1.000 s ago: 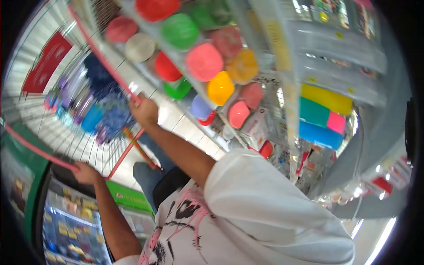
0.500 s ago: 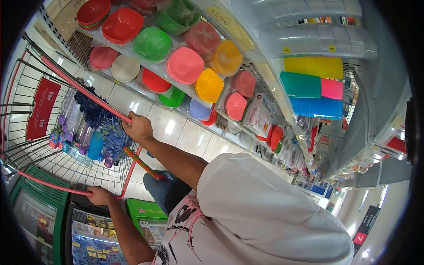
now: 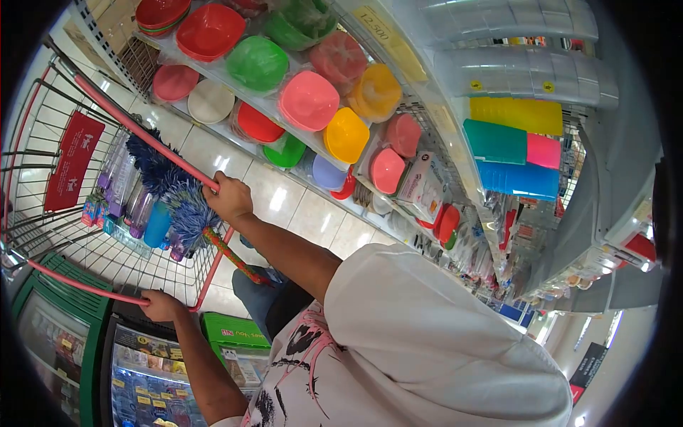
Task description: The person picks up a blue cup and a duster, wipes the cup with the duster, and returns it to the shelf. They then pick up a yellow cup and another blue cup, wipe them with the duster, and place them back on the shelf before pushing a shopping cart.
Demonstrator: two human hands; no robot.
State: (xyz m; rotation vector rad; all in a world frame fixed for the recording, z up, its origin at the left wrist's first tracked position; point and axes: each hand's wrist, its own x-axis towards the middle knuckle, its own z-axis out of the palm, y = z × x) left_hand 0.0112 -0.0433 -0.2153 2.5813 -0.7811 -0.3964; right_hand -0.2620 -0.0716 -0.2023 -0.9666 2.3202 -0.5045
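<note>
My right hand (image 3: 231,198) is the upper one, with its fingers closed round the pink rail (image 3: 139,132) of a wire shopping cart (image 3: 53,245). Lower down, my left hand (image 3: 161,306) grips the cart's pink rail near a corner. A fluffy blue duster (image 3: 186,203) lies beside my right hand, partly over the cart, its orange and green patterned handle (image 3: 231,255) pointing toward my legs. Inside the cart are purple-capped bottles (image 3: 139,213), a blue bottle (image 3: 157,225) and small boxed items (image 3: 92,211). A red sign (image 3: 74,162) hangs on the wire side.
Shelves with red, green, pink and yellow bowls (image 3: 309,100) run along the top. Stacked yellow, teal and blue containers (image 3: 516,181) stand at the right. Green-framed cases (image 3: 53,334) and a display of packets (image 3: 149,377) are at the lower left. Tiled floor (image 3: 284,203) shows between.
The shelves and bowls have shifted slightly right and down in the view. Both hands keep their hold on the cart; my right hand appears a little further right.
</note>
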